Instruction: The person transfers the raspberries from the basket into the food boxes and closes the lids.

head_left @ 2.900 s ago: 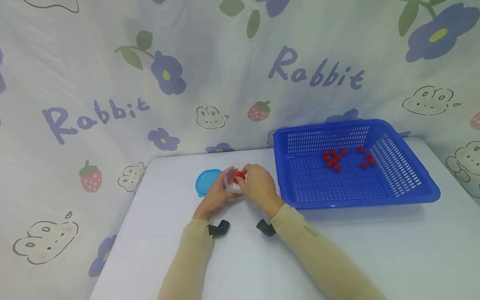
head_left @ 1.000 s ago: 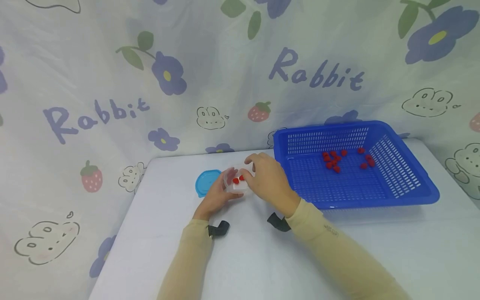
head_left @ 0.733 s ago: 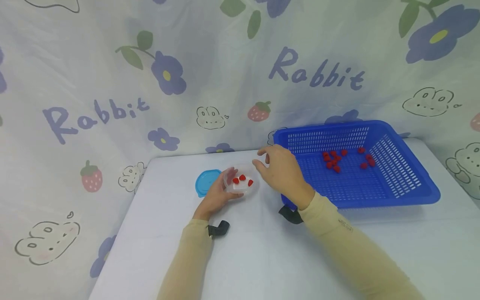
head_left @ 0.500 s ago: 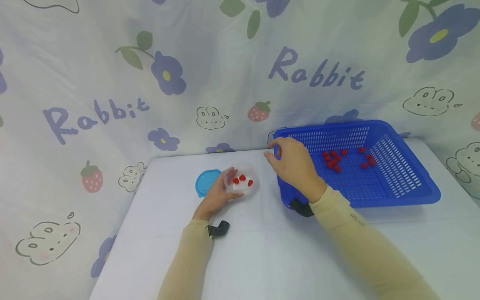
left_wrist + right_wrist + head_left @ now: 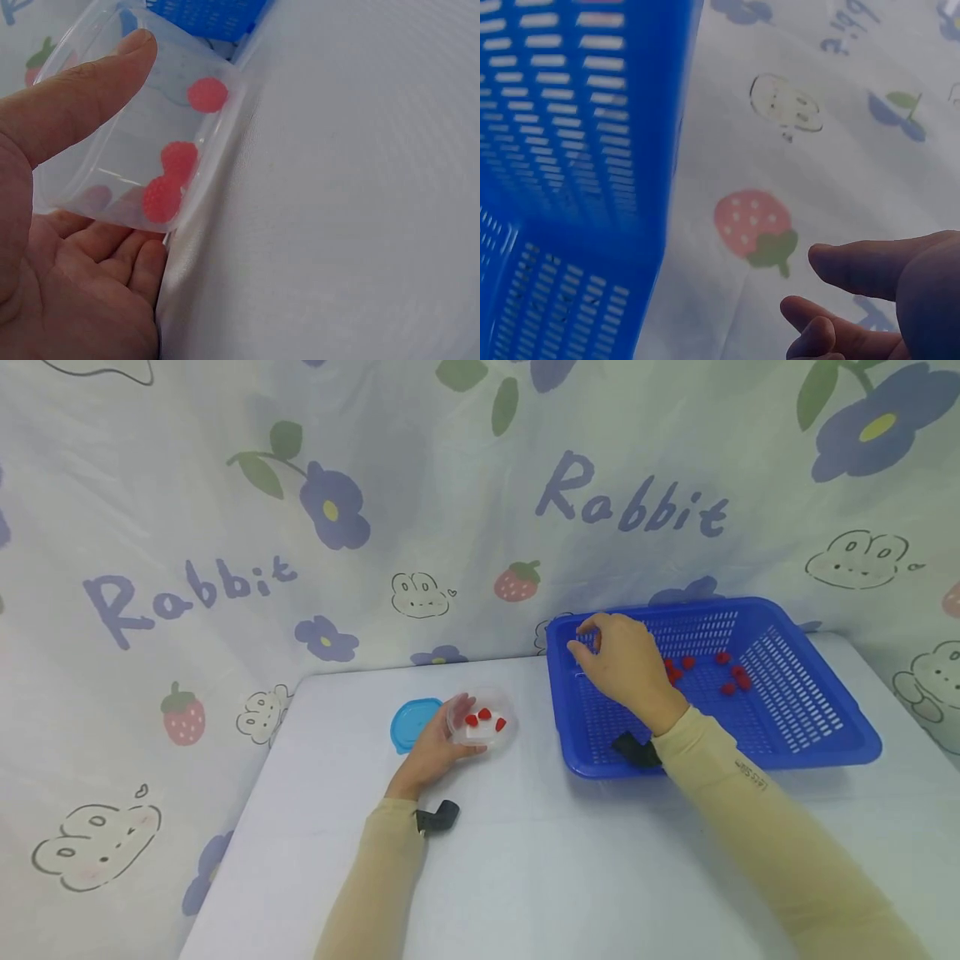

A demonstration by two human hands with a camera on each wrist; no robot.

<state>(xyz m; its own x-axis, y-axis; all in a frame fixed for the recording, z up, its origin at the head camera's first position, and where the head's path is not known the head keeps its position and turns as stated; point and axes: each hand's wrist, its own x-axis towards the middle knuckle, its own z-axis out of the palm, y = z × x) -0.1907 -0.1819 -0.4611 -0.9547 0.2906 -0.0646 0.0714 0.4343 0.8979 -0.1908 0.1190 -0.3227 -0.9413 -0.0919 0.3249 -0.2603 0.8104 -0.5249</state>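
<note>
My left hand (image 5: 437, 750) holds a clear plastic tub (image 5: 482, 737) on the white table. In the left wrist view, its thumb lies along the tub's wall (image 5: 172, 71) and the fingers lie on the other side. Three red raspberries (image 5: 485, 714) sit apart in the tub, two of them close together from the left wrist's angle. Over the left part of a blue basket (image 5: 750, 765) hangs my right hand (image 5: 626, 660), thumb and index finger apart with nothing between them. Several more raspberries (image 5: 689, 662) lie on the basket floor, some hidden behind this hand.
A light-blue round lid (image 5: 408, 725) lies flat beside the tub, partly covered by my left hand. The slotted basket walls (image 5: 562, 150) rise near my right hand. A patterned curtain (image 5: 450, 510) hangs behind the table (image 5: 487, 877).
My right hand has let go of red raspberries in the tub, withdrawn from it and moved right, over the basket. My left hand and the tub have stayed in place.
</note>
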